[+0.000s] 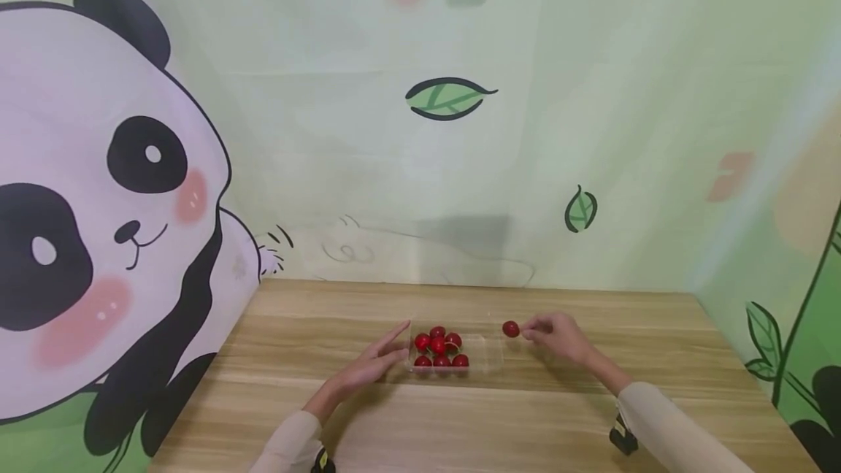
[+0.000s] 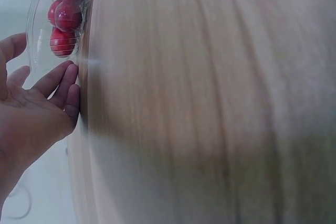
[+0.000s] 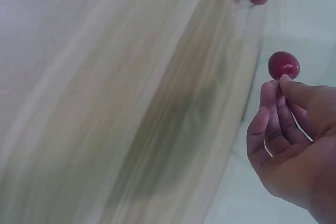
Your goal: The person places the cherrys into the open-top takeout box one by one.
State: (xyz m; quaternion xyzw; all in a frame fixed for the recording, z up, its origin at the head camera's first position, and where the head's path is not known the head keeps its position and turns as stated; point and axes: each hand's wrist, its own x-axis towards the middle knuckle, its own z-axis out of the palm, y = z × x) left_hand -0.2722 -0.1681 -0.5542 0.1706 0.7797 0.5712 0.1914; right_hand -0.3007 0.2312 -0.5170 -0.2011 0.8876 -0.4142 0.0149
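A clear plastic box (image 1: 485,356) stands on the wooden table, with several red cherries (image 1: 438,345) gathered in its left part. My left hand (image 1: 371,365) is at the box's left side, fingers extended with the tips right at its wall. In the left wrist view, the fingers (image 2: 55,82) lie just below the cherries seen through the plastic. Just right of the box, my right hand (image 1: 561,336) pinches a single dark red cherry (image 3: 284,65) between thumb and fingertips. This cherry is held above the table, apart from the box.
The wooden table (image 1: 525,422) reaches back to a pale green cloth backdrop (image 1: 342,130) printed with a panda and leaves. Dark wrist-worn devices (image 1: 623,435) sit near both sleeves.
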